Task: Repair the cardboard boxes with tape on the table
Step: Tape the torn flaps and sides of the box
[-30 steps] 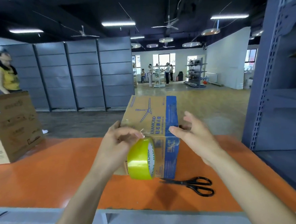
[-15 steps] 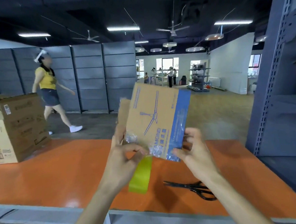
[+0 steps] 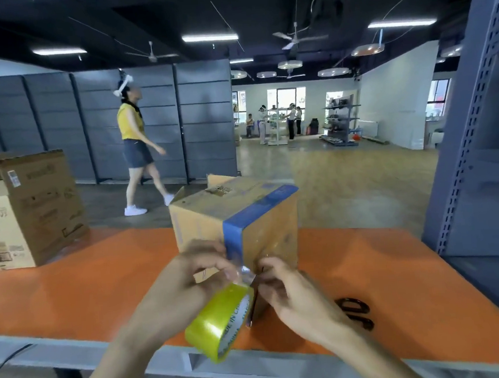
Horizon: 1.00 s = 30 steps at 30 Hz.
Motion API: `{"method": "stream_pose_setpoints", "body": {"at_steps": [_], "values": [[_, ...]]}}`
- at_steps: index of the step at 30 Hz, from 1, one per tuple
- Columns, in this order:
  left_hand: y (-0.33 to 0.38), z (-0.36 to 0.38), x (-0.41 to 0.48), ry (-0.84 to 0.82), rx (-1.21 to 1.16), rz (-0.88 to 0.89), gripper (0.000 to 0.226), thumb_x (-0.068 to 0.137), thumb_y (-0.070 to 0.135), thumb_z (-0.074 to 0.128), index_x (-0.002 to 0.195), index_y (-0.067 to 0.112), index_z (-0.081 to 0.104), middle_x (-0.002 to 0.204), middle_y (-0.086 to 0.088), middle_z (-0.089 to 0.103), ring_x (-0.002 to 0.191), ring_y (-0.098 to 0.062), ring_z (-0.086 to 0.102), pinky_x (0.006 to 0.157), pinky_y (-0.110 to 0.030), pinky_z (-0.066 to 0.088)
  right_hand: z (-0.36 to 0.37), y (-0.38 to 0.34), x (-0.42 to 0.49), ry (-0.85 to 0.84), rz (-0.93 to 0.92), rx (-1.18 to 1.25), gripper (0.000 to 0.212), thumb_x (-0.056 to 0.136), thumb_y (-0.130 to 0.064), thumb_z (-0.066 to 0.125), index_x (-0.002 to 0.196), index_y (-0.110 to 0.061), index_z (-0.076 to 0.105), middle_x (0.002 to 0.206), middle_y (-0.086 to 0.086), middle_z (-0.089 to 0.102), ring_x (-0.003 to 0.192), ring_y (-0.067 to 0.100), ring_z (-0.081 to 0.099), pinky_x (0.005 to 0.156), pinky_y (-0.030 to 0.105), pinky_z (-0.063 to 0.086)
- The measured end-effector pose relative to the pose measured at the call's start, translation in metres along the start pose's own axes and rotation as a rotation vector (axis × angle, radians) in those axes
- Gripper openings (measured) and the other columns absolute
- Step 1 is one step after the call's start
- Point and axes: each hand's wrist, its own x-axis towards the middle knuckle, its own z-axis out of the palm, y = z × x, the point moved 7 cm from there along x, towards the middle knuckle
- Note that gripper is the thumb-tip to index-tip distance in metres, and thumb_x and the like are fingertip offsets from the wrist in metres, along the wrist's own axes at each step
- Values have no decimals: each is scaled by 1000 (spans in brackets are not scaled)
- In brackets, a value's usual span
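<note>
The box [image 3: 203, 221] has been set down upright on the worktop [image 3: 87, 288]; half a second ago it was held tilted in the air. The tape [image 3: 213, 324] is gripped by the left hand [image 3: 176, 294] at the box's near corner, its printed side now turned into view. A clear strip [image 3: 245, 273] is pinched by the right hand [image 3: 297, 300] against that corner. The scissors [image 3: 357, 311] are partly hidden behind the right hand.
</note>
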Motion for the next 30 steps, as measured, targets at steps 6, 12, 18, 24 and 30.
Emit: {"method": "stream_pose_setpoints", "body": {"at_steps": [6, 12, 18, 24, 30], "values": [[2, -4, -8, 228, 10, -19, 32, 92, 12, 73, 76, 39, 77, 144, 27, 36, 145, 2, 31, 109, -24, 37, -46, 30, 19, 286, 63, -22, 43, 95, -6, 56, 105, -47, 63, 95, -24, 73, 93, -1, 68, 94, 37, 55], [20, 3, -2, 261, 15, 63, 27, 94, 16, 71, 80, 39, 77, 143, 54, 22, 151, 5, 18, 120, -38, 32, -81, 40, 68, 202, 246, 121, 79, 95, -63, 52, 160, -40, 13, 163, -10, 29, 141, 18, 43, 118, 47, 35], [22, 13, 10, 173, 90, 114, 24, 94, 16, 71, 76, 32, 74, 151, 28, 39, 144, 22, 8, 112, -23, 33, -77, 51, 104, 157, 339, 396, 77, 94, -71, 44, 160, -41, 17, 163, -14, 29, 147, 15, 35, 122, 48, 30], [13, -3, 31, 160, 29, 125, 25, 94, 7, 70, 77, 25, 75, 137, 30, 49, 142, 22, 15, 91, 3, 28, -92, 33, 88, 311, 169, 285, 20, 100, -15, 58, 117, -27, 60, 98, -11, 64, 99, 16, 63, 95, 32, 48], [-16, -19, 63, 151, 54, 117, 28, 95, 6, 68, 78, 28, 74, 113, 33, 68, 149, 13, 2, 127, -40, 11, -95, 6, 42, 512, 44, 104, 18, 100, -19, 57, 113, -31, 62, 100, -18, 66, 92, -3, 62, 86, 21, 49]]}}
